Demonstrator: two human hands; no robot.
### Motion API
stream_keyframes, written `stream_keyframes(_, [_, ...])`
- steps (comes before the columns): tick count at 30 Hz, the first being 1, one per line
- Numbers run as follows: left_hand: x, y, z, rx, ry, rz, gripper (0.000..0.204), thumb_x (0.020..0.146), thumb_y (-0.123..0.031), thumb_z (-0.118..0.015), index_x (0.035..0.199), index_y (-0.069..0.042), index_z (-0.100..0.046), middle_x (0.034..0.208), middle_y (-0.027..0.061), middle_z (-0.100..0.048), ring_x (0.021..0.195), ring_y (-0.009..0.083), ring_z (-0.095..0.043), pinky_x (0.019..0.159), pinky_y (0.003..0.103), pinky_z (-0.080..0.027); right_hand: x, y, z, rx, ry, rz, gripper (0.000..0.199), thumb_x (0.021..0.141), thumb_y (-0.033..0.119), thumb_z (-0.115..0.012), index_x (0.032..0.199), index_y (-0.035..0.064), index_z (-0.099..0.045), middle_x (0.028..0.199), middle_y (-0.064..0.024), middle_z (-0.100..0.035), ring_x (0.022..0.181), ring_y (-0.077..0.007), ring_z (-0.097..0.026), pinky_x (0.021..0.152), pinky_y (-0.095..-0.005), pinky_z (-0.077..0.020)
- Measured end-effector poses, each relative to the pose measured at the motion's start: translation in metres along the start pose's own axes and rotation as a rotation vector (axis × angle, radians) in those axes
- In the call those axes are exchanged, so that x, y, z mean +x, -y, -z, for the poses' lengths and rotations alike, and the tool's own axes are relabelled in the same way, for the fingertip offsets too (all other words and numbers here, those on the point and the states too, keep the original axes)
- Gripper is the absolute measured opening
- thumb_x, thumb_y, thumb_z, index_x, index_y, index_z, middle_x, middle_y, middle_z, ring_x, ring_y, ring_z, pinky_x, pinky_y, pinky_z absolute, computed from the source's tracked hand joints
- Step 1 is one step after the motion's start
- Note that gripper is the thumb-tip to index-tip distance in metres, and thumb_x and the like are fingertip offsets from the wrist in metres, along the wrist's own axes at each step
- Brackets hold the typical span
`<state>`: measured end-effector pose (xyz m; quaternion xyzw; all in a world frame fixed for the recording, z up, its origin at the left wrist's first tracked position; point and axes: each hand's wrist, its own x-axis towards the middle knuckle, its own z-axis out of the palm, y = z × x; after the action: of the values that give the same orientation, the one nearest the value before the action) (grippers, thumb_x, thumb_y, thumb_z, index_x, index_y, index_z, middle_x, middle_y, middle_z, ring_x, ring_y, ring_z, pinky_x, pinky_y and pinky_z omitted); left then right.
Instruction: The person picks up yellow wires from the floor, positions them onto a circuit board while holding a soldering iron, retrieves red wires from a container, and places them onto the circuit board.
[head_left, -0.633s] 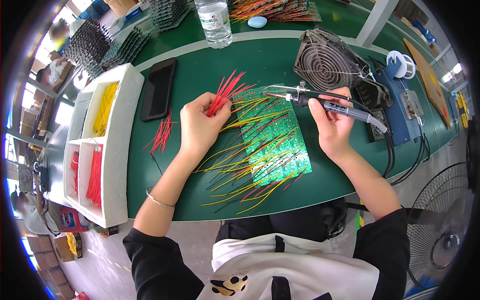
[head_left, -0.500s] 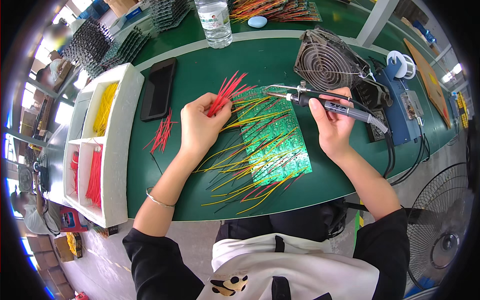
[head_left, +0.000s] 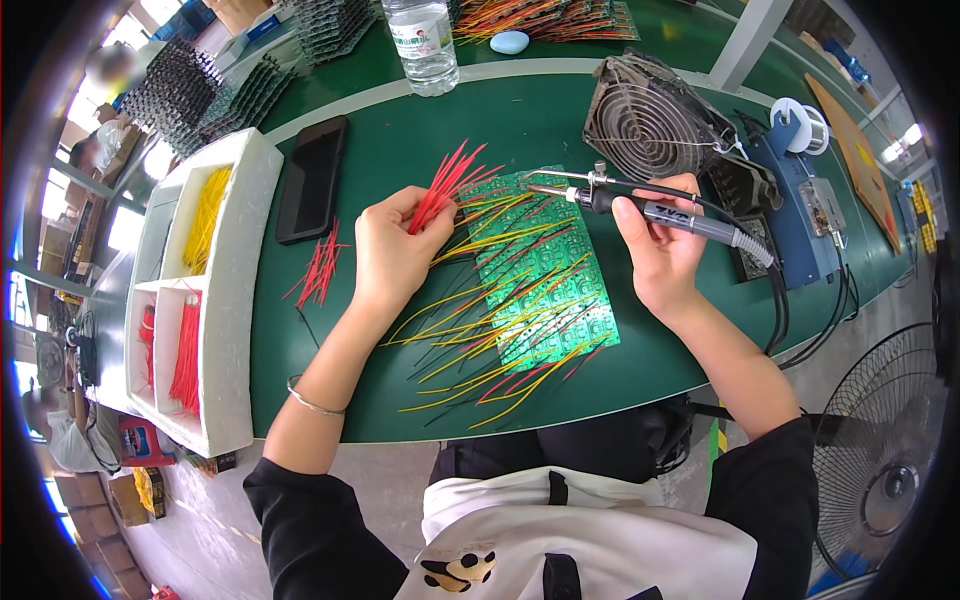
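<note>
My left hand [head_left: 398, 243] is closed round a bundle of red wires [head_left: 452, 180], whose ends fan out over the far left corner of a green circuit board panel [head_left: 590, 300]. In my right hand [head_left: 662, 245] is a soldering iron [head_left: 660, 214] with a wire feed tube along it; its tip points left, over the panel's far end. Yellow, red and black wires [head_left: 470, 328] stick out from the panel toward the left and near side. Whether the tip touches the board is too small to tell.
A white foam box [head_left: 228, 350] with yellow and red wires stands left, beside a black phone [head_left: 312, 180] and loose red wires [head_left: 320, 265]. Behind are a water bottle [head_left: 422, 50] and a dusty fan [head_left: 645, 120]. A blue solder feeder [head_left: 790, 200] with a spool stands right.
Everything appears shifted slightly left in the picture. Both hands keep their grips, and the iron's tip stays near the panel's far end.
</note>
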<state>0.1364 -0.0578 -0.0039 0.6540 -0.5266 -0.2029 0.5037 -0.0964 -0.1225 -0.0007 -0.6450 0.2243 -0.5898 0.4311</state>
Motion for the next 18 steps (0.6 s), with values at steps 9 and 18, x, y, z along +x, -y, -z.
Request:
stream_keyframes(9, [0.0010,0.0005,-0.0001,-0.023,0.001,-0.010,0.013,0.074,-0.009,-0.063,0.077,0.004,-0.062,0.058,0.0028,-0.057,0.055,0.0021,-0.045,0.051,0.020,-0.040,-0.0004,0.0001,0.0005,0.006,-0.017,-0.005,0.021,0.079,-0.001,-0.061,0.088,0.0052,-0.043,0.075,0.0014,-0.051,0.058,0.0025,-0.039,0.049,-0.0116,-0.0310])
stream_keyframes(18, [0.0012,-0.0024,-0.0002,0.013,0.025,-0.014,0.013,0.075,-0.010,-0.063,0.077,0.003,-0.063,0.059,0.0032,-0.058,0.054,0.0026,-0.047,0.052,0.020,-0.041,0.0000,0.0003,0.0004,0.009,-0.002,-0.006,0.021,0.079,-0.001,-0.061,0.088,0.0050,-0.043,0.076,0.0008,-0.052,0.059,0.0025,-0.040,0.049,-0.0117,-0.0314])
